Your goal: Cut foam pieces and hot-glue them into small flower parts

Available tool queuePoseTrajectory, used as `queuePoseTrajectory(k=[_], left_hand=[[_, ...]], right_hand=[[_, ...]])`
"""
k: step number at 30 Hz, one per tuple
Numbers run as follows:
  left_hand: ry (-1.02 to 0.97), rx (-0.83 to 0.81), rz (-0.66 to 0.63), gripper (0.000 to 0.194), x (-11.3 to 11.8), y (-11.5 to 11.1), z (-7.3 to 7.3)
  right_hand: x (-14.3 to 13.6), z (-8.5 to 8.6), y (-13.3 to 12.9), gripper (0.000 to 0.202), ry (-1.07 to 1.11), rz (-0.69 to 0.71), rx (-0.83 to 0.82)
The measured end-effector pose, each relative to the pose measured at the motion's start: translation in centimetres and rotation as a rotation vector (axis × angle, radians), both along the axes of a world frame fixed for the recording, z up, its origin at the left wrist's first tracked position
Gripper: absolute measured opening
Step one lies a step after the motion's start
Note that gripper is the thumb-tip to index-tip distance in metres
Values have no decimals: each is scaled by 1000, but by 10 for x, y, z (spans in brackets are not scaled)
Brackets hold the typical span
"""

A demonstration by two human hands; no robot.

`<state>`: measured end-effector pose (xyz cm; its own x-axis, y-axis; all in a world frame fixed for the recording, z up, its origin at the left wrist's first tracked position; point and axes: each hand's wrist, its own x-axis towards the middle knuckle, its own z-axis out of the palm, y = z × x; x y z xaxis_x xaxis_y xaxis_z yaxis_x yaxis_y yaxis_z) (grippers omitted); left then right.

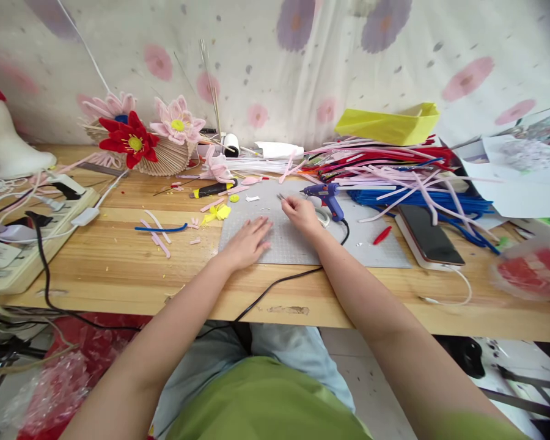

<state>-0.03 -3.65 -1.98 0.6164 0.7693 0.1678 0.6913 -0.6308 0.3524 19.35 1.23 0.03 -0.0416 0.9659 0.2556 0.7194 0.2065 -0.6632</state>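
Note:
My left hand (247,243) lies palm down with its fingers spread on the grey cutting mat (284,244). Above the same mat, my right hand (299,212) is closed in a pinch on a small metal tool (281,197). Only its thin tips show past my fingers, so its exact kind is hidden. Just right of that hand lies a blue glue gun (326,198), its black cord running toward me. A roll of tape (323,217) is partly hidden behind my right wrist. A white scrap (253,198) and a yellow piece (217,214) lie beyond my left hand.
Bundles of pipe cleaners (380,177) fill the back right, near a phone (431,235). Fuzzy flowers (131,142) rest at the back left, with a box cutter (214,189) in front. A power strip (41,238) stands far left; a plastic cup (536,269) far right.

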Motion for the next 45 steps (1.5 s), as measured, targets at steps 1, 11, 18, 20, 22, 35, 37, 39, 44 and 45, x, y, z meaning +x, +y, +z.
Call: queuePoseTrajectory(k=[1,11,18,20,22,35,37,39,44,45], left_hand=[[70,-27,-37,54,2,-2,-1],[154,101,-1,50,-86,7,8],[-207,345,579,34,-124,24,23],[-297,366,746,31,-117,33,25],[-362,355,806,32,-104,42,28],[-280,257,777,31,-30,35,15],[-288,290,747,28,-34,34,9],[-329,332,726,22,-39,35,6],[-435,375,790,21,-47,40,7],[-440,369,806,27,-48,41,7]], right_hand=[[5,-2,3,29,15,-27,8],[28,-22,21,6,215,-76,32],[25,-16,18,39,68,-189,-40],[25,-15,17,38,-3,-199,-39],[24,-15,17,32,-58,-212,-53],[20,-14,9,21,-130,-38,25],[20,-14,8,21,-115,-46,23],[18,-13,8,20,-87,-69,20],[5,-6,13,11,6,-32,-23],[1,-4,16,11,20,-9,-46]])
